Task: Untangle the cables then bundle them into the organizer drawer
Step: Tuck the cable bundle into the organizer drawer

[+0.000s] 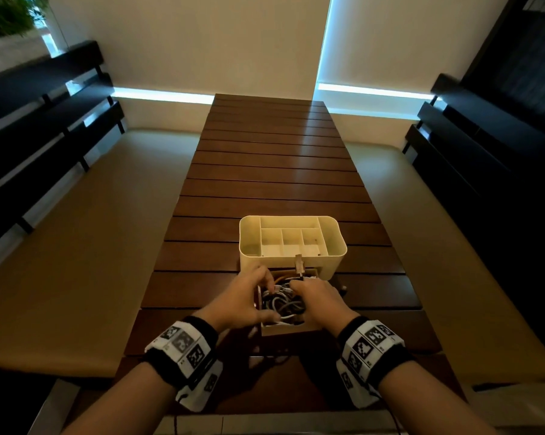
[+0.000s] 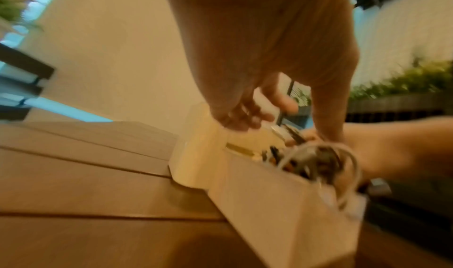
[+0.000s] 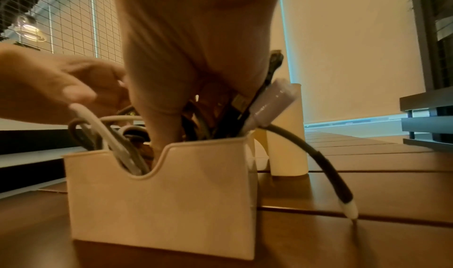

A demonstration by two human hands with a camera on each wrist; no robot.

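Stuffing step, lower centre: cables (image 1: 283, 301) heaped in drawer (image 3: 161, 200). Left hand (image 1: 245, 298) and right hand (image 1: 318, 301) curl onto them; exact hold unclear. Next, probably: tuck in the overhanging lead (image 3: 326, 167).

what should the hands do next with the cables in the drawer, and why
Probably lift the dark cable back into the drawer: it droops over the side wall, its tip on the table. Both the left hand and right hand are already among the cables there.
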